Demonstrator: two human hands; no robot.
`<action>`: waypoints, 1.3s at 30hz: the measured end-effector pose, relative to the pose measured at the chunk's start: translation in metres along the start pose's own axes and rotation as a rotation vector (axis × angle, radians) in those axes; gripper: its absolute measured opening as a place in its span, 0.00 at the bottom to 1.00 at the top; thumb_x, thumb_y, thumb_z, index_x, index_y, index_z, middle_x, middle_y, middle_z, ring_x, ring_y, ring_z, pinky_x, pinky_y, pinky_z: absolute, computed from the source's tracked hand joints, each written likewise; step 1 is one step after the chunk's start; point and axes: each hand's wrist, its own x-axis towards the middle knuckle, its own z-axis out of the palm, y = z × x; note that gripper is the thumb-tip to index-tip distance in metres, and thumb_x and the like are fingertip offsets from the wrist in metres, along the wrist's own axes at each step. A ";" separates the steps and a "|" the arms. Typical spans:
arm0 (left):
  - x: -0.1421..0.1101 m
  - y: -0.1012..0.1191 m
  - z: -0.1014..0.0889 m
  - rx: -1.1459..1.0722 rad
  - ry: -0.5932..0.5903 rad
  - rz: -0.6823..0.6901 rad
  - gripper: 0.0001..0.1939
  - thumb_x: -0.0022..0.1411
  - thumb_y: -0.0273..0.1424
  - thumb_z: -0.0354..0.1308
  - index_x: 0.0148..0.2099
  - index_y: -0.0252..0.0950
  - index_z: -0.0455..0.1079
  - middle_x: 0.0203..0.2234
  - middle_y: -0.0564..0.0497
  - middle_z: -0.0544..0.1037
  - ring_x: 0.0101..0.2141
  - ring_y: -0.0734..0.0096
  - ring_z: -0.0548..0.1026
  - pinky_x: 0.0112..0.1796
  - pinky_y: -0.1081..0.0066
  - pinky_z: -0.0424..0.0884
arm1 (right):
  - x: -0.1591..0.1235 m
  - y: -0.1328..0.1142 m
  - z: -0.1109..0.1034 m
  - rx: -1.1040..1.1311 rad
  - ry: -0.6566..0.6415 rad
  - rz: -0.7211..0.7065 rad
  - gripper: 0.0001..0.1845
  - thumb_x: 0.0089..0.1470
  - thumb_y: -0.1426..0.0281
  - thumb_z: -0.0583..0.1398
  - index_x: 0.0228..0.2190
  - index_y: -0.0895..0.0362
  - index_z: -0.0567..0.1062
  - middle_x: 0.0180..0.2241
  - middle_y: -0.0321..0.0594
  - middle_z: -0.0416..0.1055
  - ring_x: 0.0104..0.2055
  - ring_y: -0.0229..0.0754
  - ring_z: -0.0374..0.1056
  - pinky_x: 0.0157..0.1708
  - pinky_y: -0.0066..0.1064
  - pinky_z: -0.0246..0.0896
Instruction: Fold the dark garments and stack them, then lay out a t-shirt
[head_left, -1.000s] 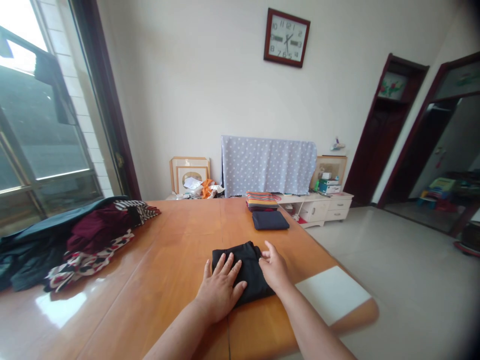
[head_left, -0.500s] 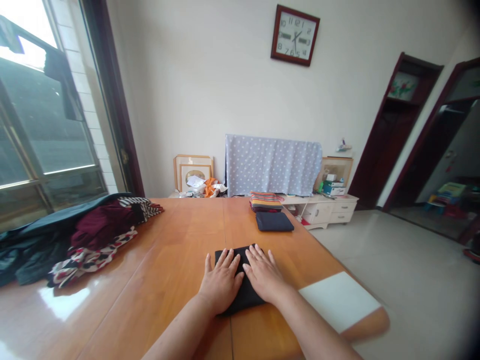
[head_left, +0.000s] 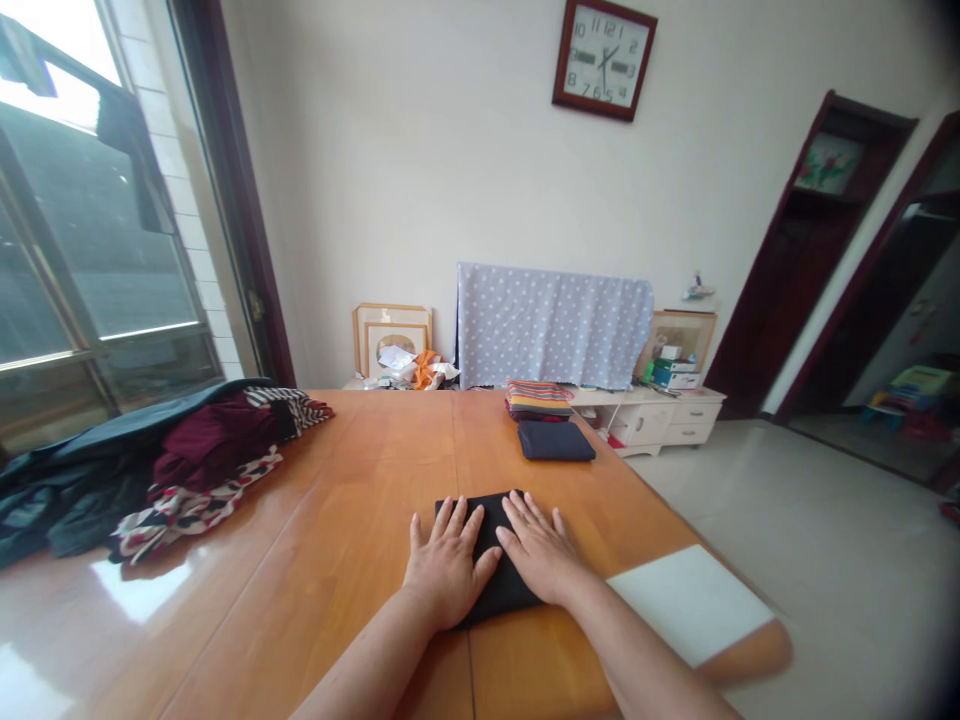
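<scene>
Left to right: a dark jacket (head_left: 67,490) lies heaped at the left of the wooden surface (head_left: 300,600), under a maroon garment (head_left: 214,440) and a red-and-white patterned cloth (head_left: 187,510), with a black-and-white striped cloth (head_left: 289,405) at the far end. Against the back wall, wooden picture frames (head_left: 392,335) lean beyond the surface. Left hand (head_left: 450,565) lies open and flat, fingers spread and pointing forward, on a black folded garment (head_left: 491,520). The garment sits directly in front of the person, mid-surface, long axis running roughly front to back with a slight tilt. Right hand (head_left: 540,552) is also open and flat on it, no grip, fingertips close to the left hand's. Neither hand is clearly nearer. Further back sit a navy folded cloth (head_left: 556,441) and a striped folded stack (head_left: 537,398), just behind it. A polka-dot cloth (head_left: 555,325) hangs behind those. A white board (head_left: 690,603) lies on the near right corner. A white cabinet (head_left: 675,415) holds small boxes (head_left: 675,375) on top.
</scene>
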 end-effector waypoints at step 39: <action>-0.043 -0.029 -0.030 -0.110 0.186 -0.230 0.21 0.70 0.43 0.41 0.52 0.42 0.71 0.49 0.44 0.78 0.52 0.55 0.72 0.54 0.54 0.60 | -0.040 0.042 -0.014 0.309 0.390 0.197 0.22 0.61 0.54 0.51 0.37 0.54 0.79 0.38 0.43 0.79 0.42 0.46 0.73 0.41 0.32 0.62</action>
